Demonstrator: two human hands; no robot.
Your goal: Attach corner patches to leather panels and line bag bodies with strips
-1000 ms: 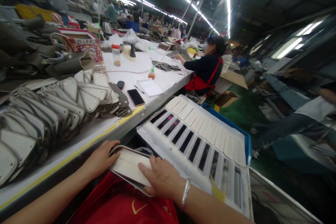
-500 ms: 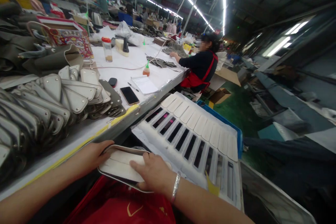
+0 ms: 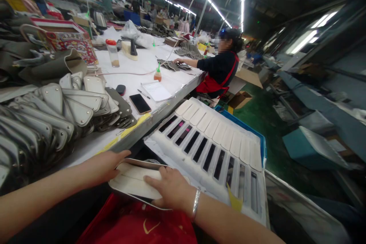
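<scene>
Just above my lap lies a flat panel [image 3: 121,190] with rounded corners and a dark edge, perhaps leather. A pale strip [image 3: 134,177] is laid along its face. My left hand [image 3: 111,166] grips the panel's left end, thumb along the top edge and the other fingers hidden behind. At the right end, my right hand [image 3: 173,190] is closed over panel and strip, its fingers pressed on the strip. Right of my hands, a white slotted board [image 3: 171,152] carries a row of similar pale strips [image 3: 215,129] along its far side.
Many grey panels with metal studs [image 3: 42,122] are heaped on the white table [image 3: 126,61] at left. A phone [image 3: 139,103], a notepad [image 3: 156,90] and a small glue bottle [image 3: 157,74] lie near the table edge. A co-worker [image 3: 220,65] sits further along it.
My view has shifted slightly. Both hands keep their hold on the panel, with the strip in much the same place. The co-worker's arm has reached further left over the dark pieces.
</scene>
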